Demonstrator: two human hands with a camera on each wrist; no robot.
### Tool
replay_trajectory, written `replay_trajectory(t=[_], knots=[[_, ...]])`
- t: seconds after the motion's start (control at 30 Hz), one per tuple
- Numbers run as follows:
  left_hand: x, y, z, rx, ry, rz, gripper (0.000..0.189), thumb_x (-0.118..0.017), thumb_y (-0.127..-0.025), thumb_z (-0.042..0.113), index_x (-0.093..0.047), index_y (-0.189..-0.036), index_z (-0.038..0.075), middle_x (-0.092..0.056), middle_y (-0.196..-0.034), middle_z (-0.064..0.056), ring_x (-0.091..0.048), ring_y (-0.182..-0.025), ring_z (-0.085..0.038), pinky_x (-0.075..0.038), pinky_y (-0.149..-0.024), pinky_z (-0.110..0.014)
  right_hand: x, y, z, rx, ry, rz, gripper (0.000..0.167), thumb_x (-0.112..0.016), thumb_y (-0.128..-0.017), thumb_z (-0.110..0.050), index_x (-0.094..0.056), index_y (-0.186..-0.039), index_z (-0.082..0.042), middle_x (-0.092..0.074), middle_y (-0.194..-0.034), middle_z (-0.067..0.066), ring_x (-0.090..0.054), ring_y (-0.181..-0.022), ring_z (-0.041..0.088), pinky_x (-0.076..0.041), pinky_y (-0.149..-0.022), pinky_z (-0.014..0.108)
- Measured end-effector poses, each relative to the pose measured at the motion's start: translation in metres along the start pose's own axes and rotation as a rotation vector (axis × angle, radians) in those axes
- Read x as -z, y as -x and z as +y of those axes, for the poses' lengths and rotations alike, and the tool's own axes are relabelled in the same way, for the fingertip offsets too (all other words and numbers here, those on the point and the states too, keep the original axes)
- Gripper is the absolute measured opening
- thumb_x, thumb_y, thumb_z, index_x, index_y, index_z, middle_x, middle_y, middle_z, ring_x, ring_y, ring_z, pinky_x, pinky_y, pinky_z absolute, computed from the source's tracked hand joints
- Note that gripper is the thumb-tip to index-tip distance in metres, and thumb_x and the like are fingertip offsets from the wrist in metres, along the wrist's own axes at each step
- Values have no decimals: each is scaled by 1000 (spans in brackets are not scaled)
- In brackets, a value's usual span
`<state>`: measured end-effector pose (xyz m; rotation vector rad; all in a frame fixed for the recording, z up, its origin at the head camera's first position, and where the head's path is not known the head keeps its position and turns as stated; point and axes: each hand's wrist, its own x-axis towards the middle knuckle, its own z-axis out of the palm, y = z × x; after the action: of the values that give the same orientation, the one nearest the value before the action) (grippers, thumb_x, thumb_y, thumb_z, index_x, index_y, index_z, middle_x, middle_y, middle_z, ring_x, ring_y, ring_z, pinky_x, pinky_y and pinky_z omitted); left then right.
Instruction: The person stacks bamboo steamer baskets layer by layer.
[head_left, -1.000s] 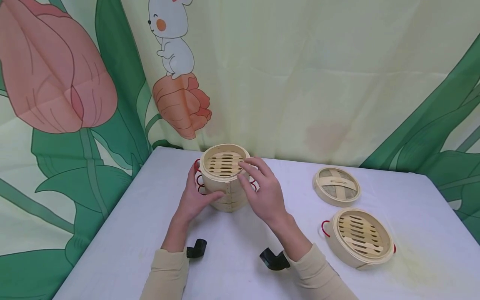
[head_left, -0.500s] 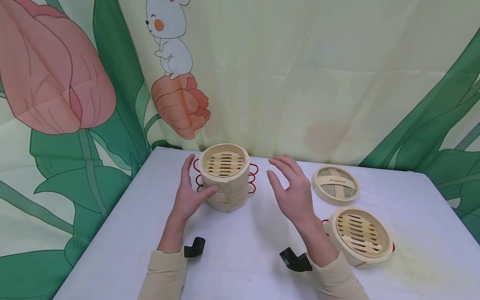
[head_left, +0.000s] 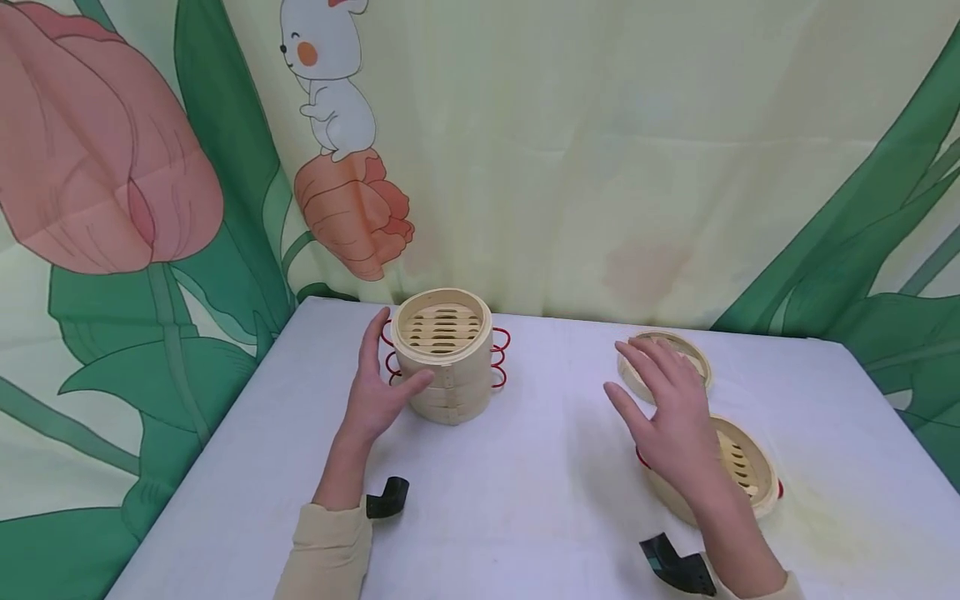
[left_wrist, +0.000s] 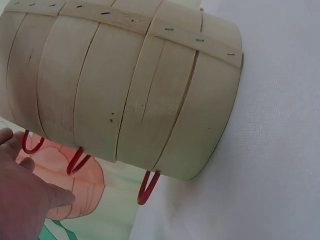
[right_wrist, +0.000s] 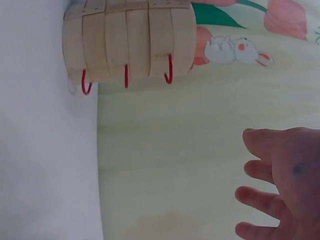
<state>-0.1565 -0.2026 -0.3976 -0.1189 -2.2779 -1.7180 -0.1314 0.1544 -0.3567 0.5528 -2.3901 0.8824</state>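
Note:
A stack of round bamboo steamer baskets (head_left: 450, 383) stands at the back left of the table, its slatted top uncovered. Red loop handles (left_wrist: 145, 187) stick out from both sides. My left hand (head_left: 372, 396) is at the stack's left side, thumb and fingers spread; in the left wrist view the hand (left_wrist: 22, 197) is beside the loops and grips nothing. On the right, my right hand (head_left: 675, 425) hovers with loosely bent fingers and holds nothing. It partly hides a single steamer basket (head_left: 742, 462) and a bamboo lid (head_left: 693, 354) behind it.
A white cloth covers the table (head_left: 510, 475). Behind its back edge hangs a printed curtain (head_left: 570, 208) with tulips and a rabbit. Black angled pieces, one at each wrist (head_left: 387, 498), stick out beside the sleeves.
My right hand has left the stack and moved right to the single basket and lid. The left hand has eased slightly off the stack's side. The view has shifted a little.

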Motion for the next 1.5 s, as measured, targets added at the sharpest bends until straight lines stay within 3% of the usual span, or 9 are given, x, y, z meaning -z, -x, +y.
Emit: replay_trajectory(t=[0.27, 0.43, 0.63, 0.73, 0.93, 1.27, 1.5], knots=[[-1, -2, -1, -37, -60, 6, 102, -84, -83, 26, -19, -161, 20, -20, -163, -2, -13, -149, -22, -15, -113, -68, 23, 28, 24, -74, 56, -64, 49, -73, -90, -10, -58, -136, -1, -52, -138, 21, -41, -130, 45, -10, -113, 67], [-4, -2, 2, -13, -74, 3, 103, -84, -83, 30, -19, -162, 21, -21, -162, 1, -15, -148, -20, -21, -112, -67, 38, 43, 44, -164, 95, -119, 53, -71, -93, -11, -53, -141, 0, -48, -139, 26, -38, -129, 51, -6, -113, 70], [-5, -2, 6, 23, -79, 2, 103, -85, -82, 31, -19, -161, 25, -20, -161, -2, -21, -145, -23, -27, -111, -63, 56, 60, 68, -294, 167, -243, 61, -73, -94, -18, -46, -146, 0, -42, -142, 32, -35, -128, 55, -2, -114, 69], [-5, -2, 6, 26, -81, 1, 104, -85, -82, 30, -19, -161, 27, -20, -160, -4, -22, -144, -25, -28, -112, -62, 61, 65, 76, -338, 197, -303, 63, -73, -94, -25, -46, -145, 1, -41, -143, 33, -35, -128, 56, -8, -112, 71], [-5, -3, 4, 13, -78, 4, 105, -86, -81, 29, -18, -162, 27, -15, -163, -4, -19, -146, -26, -27, -111, -63, 67, 70, 89, -400, 216, -411, 66, -72, -95, -36, -48, -145, 0, -42, -142, 34, -35, -125, 58, -30, -94, 76], [-6, -2, 3, -27, -75, 4, 103, -84, -82, 32, -19, -161, 23, -19, -160, -5, -19, -145, -22, -24, -112, -63, 76, 83, 100, -436, 234, -393, 67, -72, -95, -39, -49, -143, 2, -41, -140, 37, -35, -124, 60, -34, -90, 77], [-6, -3, 2, -21, -93, 5, 102, -84, -83, 35, -20, -161, 24, -24, -158, -2, -21, -145, -21, -25, -112, -64, 84, 94, 101, -490, 216, -519, 74, -65, -97, -47, -45, -145, 7, -39, -141, 37, -34, -125, 60, -34, -91, 77]])
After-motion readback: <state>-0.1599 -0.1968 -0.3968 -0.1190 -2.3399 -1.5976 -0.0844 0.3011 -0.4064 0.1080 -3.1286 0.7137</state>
